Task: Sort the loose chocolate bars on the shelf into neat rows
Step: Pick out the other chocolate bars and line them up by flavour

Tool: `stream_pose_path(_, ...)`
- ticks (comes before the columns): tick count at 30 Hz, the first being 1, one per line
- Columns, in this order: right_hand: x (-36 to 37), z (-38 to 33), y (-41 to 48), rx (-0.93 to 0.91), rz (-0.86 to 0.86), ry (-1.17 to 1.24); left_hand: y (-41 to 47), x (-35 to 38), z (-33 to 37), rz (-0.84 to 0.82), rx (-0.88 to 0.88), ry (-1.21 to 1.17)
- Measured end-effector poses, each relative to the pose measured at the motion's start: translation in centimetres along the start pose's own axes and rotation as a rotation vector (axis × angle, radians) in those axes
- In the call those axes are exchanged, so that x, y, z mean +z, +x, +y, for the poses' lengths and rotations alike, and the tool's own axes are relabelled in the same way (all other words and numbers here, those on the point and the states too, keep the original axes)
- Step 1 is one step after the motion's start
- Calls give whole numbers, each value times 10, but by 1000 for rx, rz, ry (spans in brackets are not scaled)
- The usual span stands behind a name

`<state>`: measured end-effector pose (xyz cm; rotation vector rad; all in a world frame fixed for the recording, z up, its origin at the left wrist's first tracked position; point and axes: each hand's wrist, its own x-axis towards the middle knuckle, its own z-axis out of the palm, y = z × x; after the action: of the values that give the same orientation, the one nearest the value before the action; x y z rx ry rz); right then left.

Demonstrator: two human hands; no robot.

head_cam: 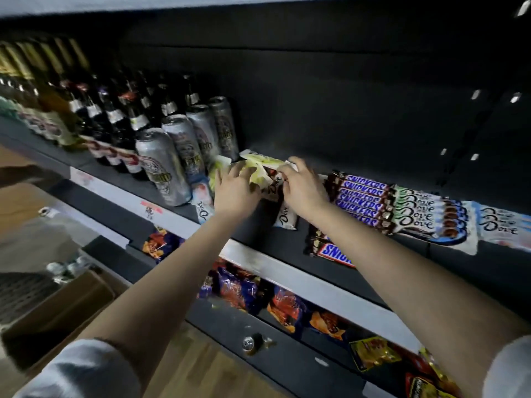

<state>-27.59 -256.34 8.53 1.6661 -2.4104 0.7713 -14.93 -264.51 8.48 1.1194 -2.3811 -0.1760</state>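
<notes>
Midway through a tidy-up, seen from my head camera: both my hands meet toward the back of the dark shelf [287, 271] on a bunch of pale-green Dove bars [260, 168]. My left hand [235, 189] curls its fingers over the bunch. My right hand [301, 191], at three o'clock of the left, pinches the bunch's end.

Sorted stock lies at three o'clock of my right hand: a Snickers row [362, 199], then Dove rows [422, 218], touching side by side. Three pieces lie loose: a white Dove bar [285, 218] under my right wrist at six o'clock, a stray Snickers bar [330, 249] at five o'clock near the shelf lip, and another Dove bar [204, 209] at seven o'clock of my left hand. Silver cans [163, 165] stand just beside my left hand at ten o'clock.

Risks, as I judge them: the wrappers look slick, so a slack hold could fan the bunch apart. My left hand swinging outward could topple the nearest can. Dragging my right forearm back could sweep the stray Snickers bar over the lip.
</notes>
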Motion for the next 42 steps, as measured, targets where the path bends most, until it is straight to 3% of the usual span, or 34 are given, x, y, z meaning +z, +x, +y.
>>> stream_pose_path(10,47,-58,17,-79,-131,50,-13,-2,-79,-57,-97,46)
stream_pose_path(17,76,-103,8,-166,-245,133,-29,-12,-105,-55,-183,-168)
stream_pose_path(20,84,-111,8,-162,-316,108,-35,-11,-113,-51,-187,-202)
stream_pose_path(30,89,-119,16,-57,-321,141,-41,-11,-123,-45,-130,-228)
stream_pose_path(38,90,-100,7,-31,-179,258,-40,-11,-118,-32,-89,-174)
stream_pose_path(42,77,-89,1,-45,0,431,-40,-13,-95,-17,-85,-271)
